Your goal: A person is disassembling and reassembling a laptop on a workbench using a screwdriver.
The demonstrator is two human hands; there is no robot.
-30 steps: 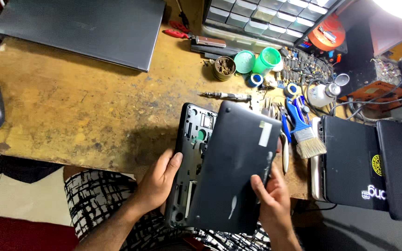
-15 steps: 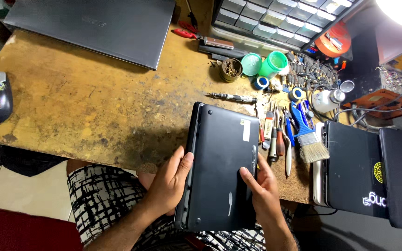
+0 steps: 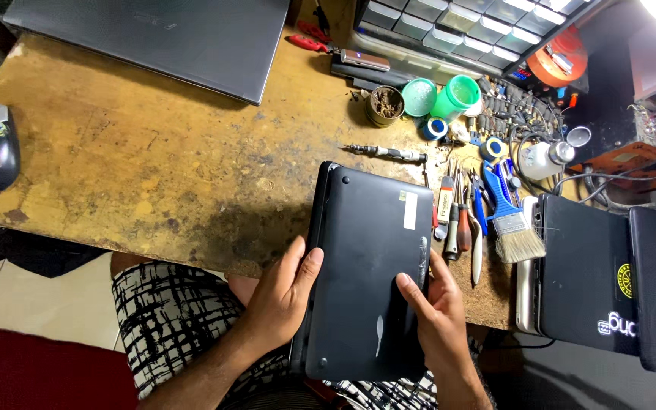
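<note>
1. Since earlier, bottom cover (image 3: 370, 273) sits flush on the laptop, lower centre of frame.
2. Left hand (image 3: 286, 292) and right hand (image 3: 434, 304) grasp its edges, pressing it square on the table (image 3: 153, 175).

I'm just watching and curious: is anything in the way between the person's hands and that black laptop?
Nothing visible. Both hands are already on the black laptop: the left hand grips its left edge, and the right hand rests on its bottom panel near the right edge. The tools lie apart, to its right.
</note>
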